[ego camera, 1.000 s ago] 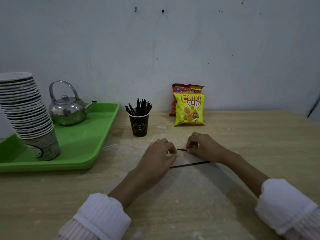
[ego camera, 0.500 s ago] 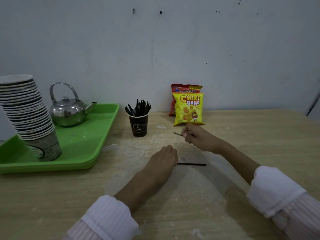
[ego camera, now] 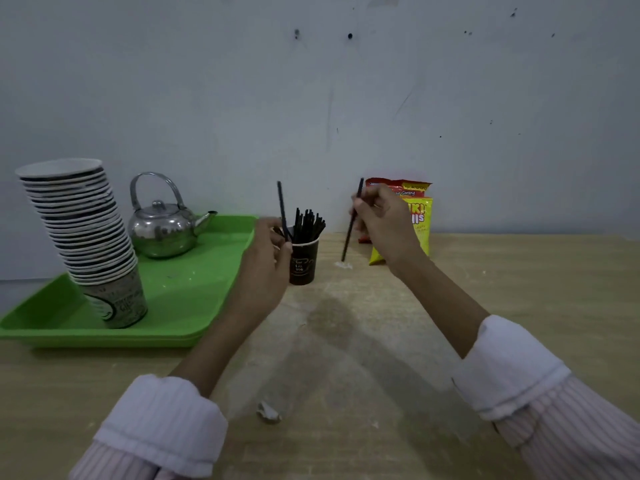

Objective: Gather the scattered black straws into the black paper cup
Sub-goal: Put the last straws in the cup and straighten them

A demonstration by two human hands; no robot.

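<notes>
Left hand [ego camera: 268, 258], right hand [ego camera: 382, 220]: one straw [ego camera: 282, 209] each, two total

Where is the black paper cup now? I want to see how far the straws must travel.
In the head view the black paper cup stands left of centre on the wooden table, beside the green plastic tray, just behind the left hand.

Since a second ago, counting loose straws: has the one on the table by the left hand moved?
Yes. The left hand holds it upright beside the cup.
</notes>
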